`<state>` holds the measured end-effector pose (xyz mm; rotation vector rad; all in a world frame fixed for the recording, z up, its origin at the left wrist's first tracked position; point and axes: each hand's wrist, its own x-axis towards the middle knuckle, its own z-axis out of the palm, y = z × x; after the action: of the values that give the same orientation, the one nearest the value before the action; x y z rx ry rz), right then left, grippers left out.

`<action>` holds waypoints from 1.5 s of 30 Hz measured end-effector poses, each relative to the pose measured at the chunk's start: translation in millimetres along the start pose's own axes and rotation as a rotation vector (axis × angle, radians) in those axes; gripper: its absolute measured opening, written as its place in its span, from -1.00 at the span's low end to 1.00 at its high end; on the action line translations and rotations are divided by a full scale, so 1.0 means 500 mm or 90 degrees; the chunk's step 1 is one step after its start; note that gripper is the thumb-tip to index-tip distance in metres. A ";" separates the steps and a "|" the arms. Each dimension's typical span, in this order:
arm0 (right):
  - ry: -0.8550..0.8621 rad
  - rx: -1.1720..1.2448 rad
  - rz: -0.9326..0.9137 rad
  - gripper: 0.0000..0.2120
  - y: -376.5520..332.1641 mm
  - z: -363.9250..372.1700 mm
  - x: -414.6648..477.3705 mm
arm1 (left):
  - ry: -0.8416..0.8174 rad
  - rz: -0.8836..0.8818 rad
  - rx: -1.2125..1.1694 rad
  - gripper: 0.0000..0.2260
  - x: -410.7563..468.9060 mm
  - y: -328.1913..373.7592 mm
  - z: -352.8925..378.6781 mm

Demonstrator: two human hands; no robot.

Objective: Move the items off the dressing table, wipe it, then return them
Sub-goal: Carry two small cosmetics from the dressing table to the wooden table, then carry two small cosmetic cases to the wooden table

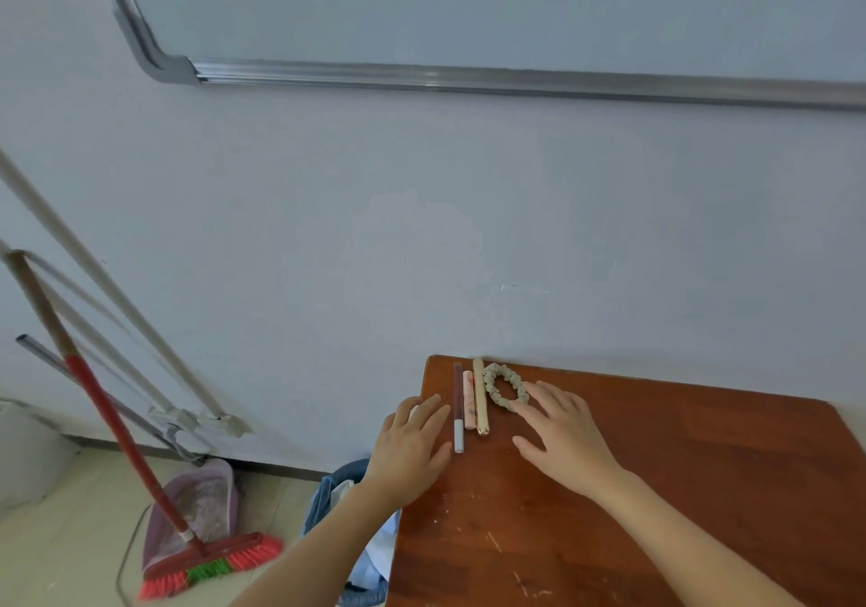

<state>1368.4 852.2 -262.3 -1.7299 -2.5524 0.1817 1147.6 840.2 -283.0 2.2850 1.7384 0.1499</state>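
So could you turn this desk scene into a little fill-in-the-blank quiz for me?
1. The scrunchie lies on the table under the fingertips of the ____ hand.
2. Beside the scrunchie lie ____ slim sticks, side by side.
3. The left hand rests on the table's ____ edge.
4. The broom on the floor has a ____ handle.

Missing words: right; three; left; red

You won't find any text, label, brand or number that can be read here — not on the three slim tubes (468, 402) at the table's (656, 489) far corner, not on the whiteboard (468, 6) on the wall. The tubes show only colour bands and faint marks — too small and blurred for you to make out as letters.
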 end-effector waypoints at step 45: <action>0.181 -0.322 1.050 -0.59 -0.649 0.029 -1.063 | -0.249 1.058 -0.080 -0.57 -0.630 0.512 0.068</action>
<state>1265.4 239.1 -223.9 -3.1425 -0.4350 -0.6357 1307.0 470.4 -221.6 2.6814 -0.5896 0.0806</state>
